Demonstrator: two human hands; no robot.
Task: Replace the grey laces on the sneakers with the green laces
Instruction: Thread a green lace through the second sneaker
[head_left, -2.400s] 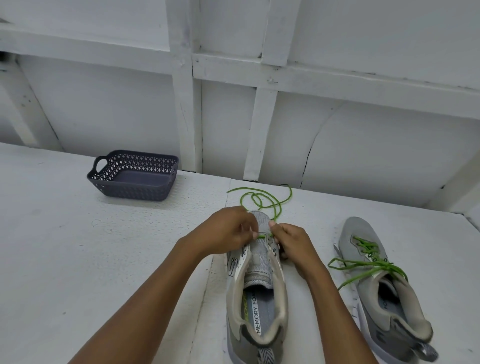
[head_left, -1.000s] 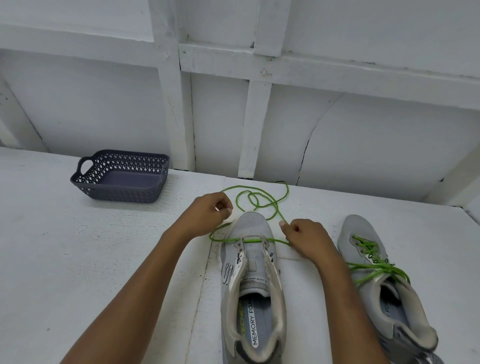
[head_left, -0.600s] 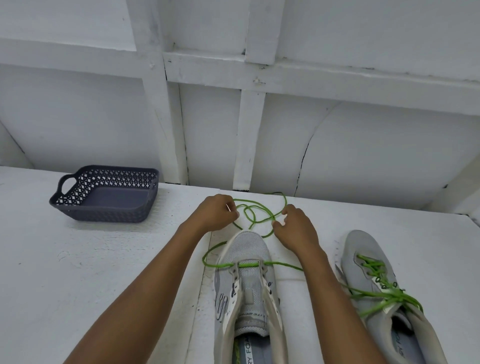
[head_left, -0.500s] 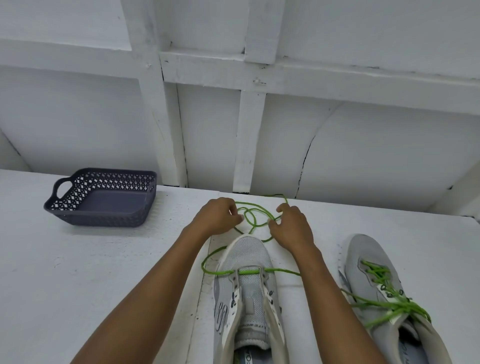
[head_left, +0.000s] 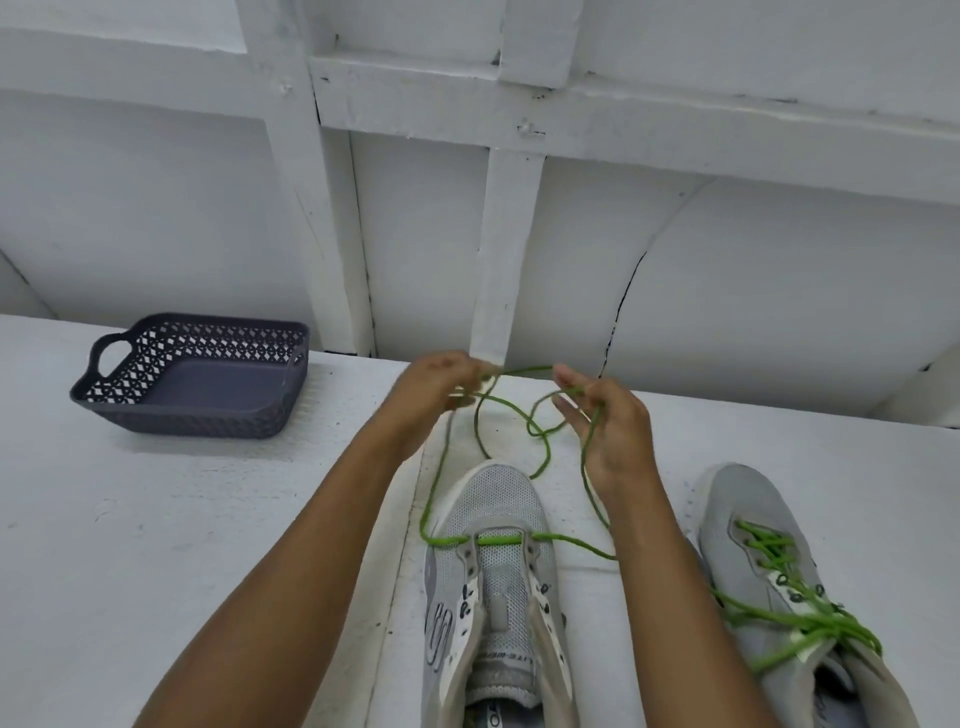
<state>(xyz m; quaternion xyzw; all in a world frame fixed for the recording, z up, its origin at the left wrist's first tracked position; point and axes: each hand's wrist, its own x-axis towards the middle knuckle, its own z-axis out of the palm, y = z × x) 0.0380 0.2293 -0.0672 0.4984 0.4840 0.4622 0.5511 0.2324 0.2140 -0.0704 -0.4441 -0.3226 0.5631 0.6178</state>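
A grey sneaker (head_left: 493, 582) lies toe-away in front of me, with a green lace (head_left: 498, 540) threaded only through its front pair of eyelets. Both lace ends rise from the shoe to my hands beyond the toe. My left hand (head_left: 441, 387) pinches one strand near its end. The other strand runs through the fingers of my right hand (head_left: 608, 426), which holds it. Loose loops hang between the two hands. To the right lies a second grey sneaker (head_left: 763, 587), laced with a green lace (head_left: 779, 597).
A dark grey perforated basket (head_left: 192, 379) stands at the back left of the white table (head_left: 156, 545). A white panelled wall (head_left: 519, 182) rises right behind the table's far edge.
Both hands have lifted off the table with the lace ends and moved slightly apart, pulling the strands up from the shoe. The view has tilted, so the shoes sit lower.
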